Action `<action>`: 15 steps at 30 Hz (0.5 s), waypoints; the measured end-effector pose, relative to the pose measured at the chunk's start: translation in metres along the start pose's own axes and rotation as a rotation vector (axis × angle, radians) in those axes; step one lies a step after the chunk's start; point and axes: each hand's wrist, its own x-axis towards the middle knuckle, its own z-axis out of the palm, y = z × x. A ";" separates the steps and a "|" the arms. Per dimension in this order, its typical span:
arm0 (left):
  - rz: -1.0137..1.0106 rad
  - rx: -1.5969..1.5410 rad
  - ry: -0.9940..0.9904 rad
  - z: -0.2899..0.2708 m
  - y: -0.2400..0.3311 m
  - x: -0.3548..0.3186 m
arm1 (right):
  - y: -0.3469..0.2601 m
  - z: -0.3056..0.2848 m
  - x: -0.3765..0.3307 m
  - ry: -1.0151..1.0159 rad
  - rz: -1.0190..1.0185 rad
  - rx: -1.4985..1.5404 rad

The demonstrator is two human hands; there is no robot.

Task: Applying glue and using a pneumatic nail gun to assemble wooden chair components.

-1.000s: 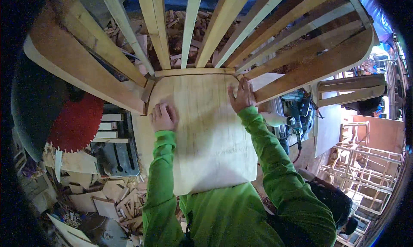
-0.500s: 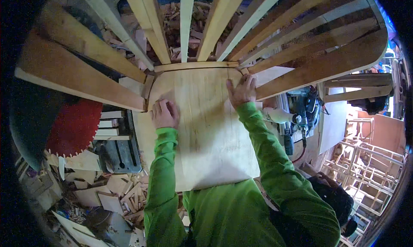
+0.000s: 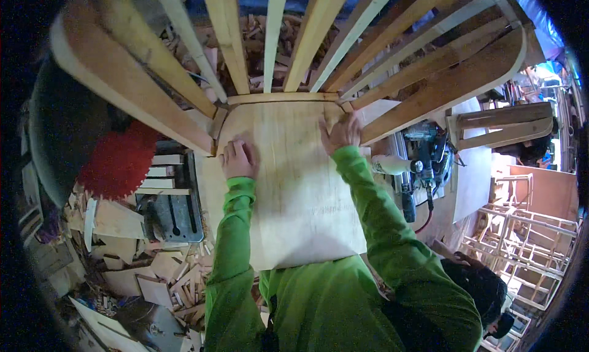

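Note:
A pale wooden panel point(image 3: 294, 186), wider at its far end with rounded corners, lies flat before me and reaches to my body. Beyond it spreads a wooden frame of slats point(image 3: 274, 42), joined to a crosspiece along the panel's far edge. My left hand point(image 3: 239, 159) rests on the panel's left side with its fingers curled; whatever they close on is hidden. At the far right corner, my right hand point(image 3: 342, 133) lies on the panel, thumb stretched away from the fingers, which touch the corner by the frame's lowest right slat.
On the left stands a red toothed saw blade point(image 3: 123, 162) under a dark guard. Power tools point(image 3: 423, 149) with a red hose lie to the right. Wood offcuts point(image 3: 165, 278) cover the lower left. A person's dark head point(image 3: 475, 287) shows at lower right, near stacked light frames point(image 3: 521, 241).
The slatted frame's outer ends appear higher and closer together, and the saw blade sits slightly further right in view. Both hands stay at nearly the same places on the panel.

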 end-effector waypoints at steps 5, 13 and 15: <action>0.062 -0.033 0.037 -0.004 0.005 -0.001 | 0.001 -0.021 -0.106 0.143 -0.077 0.160; 0.026 -0.050 0.018 0.006 -0.006 -0.003 | 0.062 -0.037 -0.285 0.034 0.194 0.211; -0.043 -0.247 0.025 0.003 -0.002 0.003 | 0.069 -0.039 -0.304 0.005 0.302 0.218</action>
